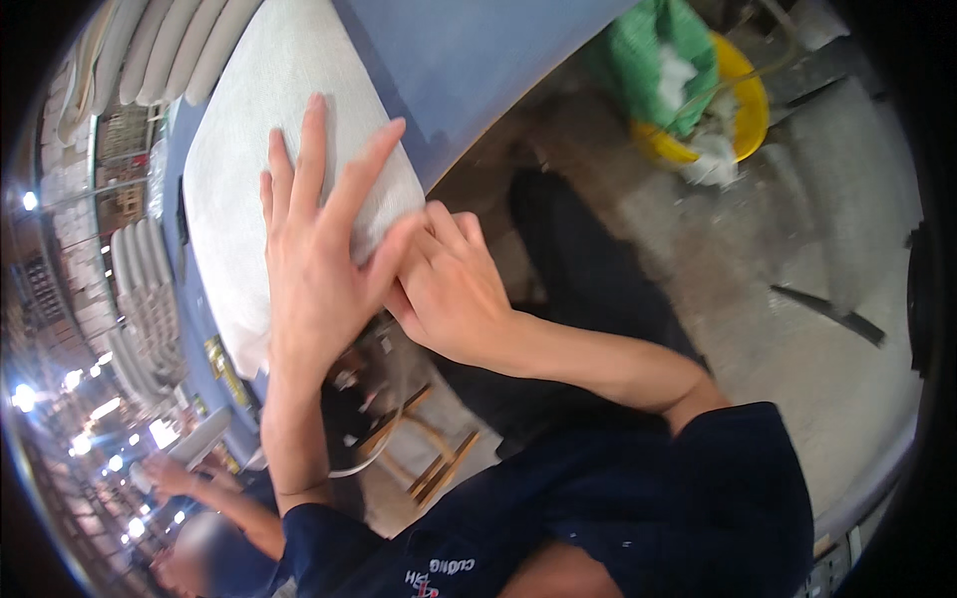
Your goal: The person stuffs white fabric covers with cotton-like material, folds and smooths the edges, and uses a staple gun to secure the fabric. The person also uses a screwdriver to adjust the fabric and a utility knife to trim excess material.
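A white fabric-covered piece point(234, 130), flat with a rounded outline and shaped like a padded panel, lies on the blue tabletop point(459, 60). My left hand point(317, 244) rests on top of it with the fingers spread. At the corner nearest me, my right hand point(454, 289) curls its fingers round the piece's edge, partly behind my left thumb. The fingertips of my right hand are hidden, along with the underside of the fabric there.
Grey padded pieces point(150, 50) stand in rows beyond the table's left side. On the floor at upper right is a yellow tub point(753, 100) with a green sack point(663, 65) and white scraps. A co-worker's arm point(234, 508) shows at lower left. A dark strip point(827, 314) lies at right.
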